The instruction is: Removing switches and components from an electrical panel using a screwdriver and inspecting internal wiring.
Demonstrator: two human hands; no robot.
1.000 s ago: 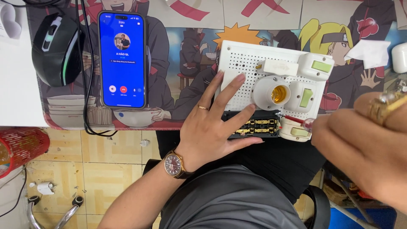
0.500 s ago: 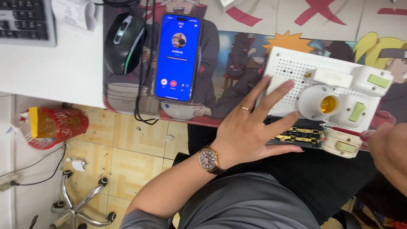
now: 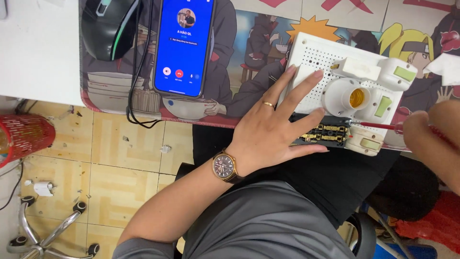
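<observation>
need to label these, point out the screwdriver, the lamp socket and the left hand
screwdriver [image 3: 378, 125], head view, on its thin red shaft
lamp socket [image 3: 346, 99], head view, on its white rim
left hand [image 3: 270, 129], head view, on its back

The board [image 3: 311, 62] under my left hand [image 3: 273, 129] is white, dotted all over with small holes. At its three o'clock sits a white lamp socket [image 3: 352, 98] with a brass-yellow throat, and two pale green switches [image 3: 383, 106] beyond it. The screwdriver [image 3: 378, 125] in my right hand [image 3: 431, 139] has a red shaft. My ring [image 3: 269, 104] is gold; my watch [image 3: 224, 166] is gold with a dark dial. At ten o'clock the phone [image 3: 184, 45] glows blue on a cartoon-printed mat [image 3: 239, 86].
</observation>
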